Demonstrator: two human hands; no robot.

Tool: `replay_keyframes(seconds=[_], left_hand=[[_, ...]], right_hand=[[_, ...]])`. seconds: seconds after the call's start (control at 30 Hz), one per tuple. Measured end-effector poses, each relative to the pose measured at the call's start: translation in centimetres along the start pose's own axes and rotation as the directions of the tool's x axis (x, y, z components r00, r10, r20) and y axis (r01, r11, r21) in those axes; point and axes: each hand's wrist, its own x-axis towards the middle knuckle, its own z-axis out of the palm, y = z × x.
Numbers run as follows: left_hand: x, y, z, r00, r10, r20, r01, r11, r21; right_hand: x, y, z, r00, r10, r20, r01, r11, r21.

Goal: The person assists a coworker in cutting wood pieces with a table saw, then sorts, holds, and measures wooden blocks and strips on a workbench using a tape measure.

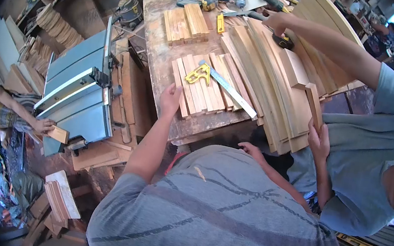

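Note:
My left hand (169,100) is at the left edge of a row of light wooden strips (198,91), its fingers loosely extended beside the outermost strip. On the strips lies a combination square with a yellow head (198,73) and a steel rule (231,90). My right hand (253,151) is low by the bench's front edge, next to my shirt, fingers partly spread and holding nothing visible. Long curved boards (267,82) are stacked to the right of the strips. A co-worker's hand (320,139) grips a short wooden piece (313,106) upright against these boards.
The co-worker's other hand (277,23) is above a black tape measure (283,41). More strips (186,24), cordless drills (209,0) and a yellow tool (220,23) lie on the workbench (153,22). Left stands a table saw (76,77), where another person's hand (45,126) holds a block (59,135).

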Motion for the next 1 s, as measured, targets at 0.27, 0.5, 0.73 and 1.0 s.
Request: replay_keyframes(seconds=[0.27,0.5,0.73,1.0], left_hand=[[-0.8,2.1,0.1,0.997,0.035,0.065,-0.040,0.997,0.072],[0.9,0.8,-0.4,0.978,-0.057,0.201,0.057,0.998,0.007],[2.8,3.7,-2.0,0.856,-0.300,0.422,0.290,0.953,0.088],[4.8,5.6,-3.0,0.711,-0.311,0.631,0.111,0.935,0.336]], right_hand=[[0.3,1.5,1.0,0.998,0.035,-0.052,-0.035,0.999,-0.010],[-0.3,2.8,2.1,0.998,0.038,-0.048,-0.033,0.994,0.106],[0.0,4.3,2.4,0.995,0.084,-0.048,-0.085,0.996,-0.015],[-0.8,2.4,0.7,0.995,0.103,-0.010,-0.103,0.982,-0.157]])
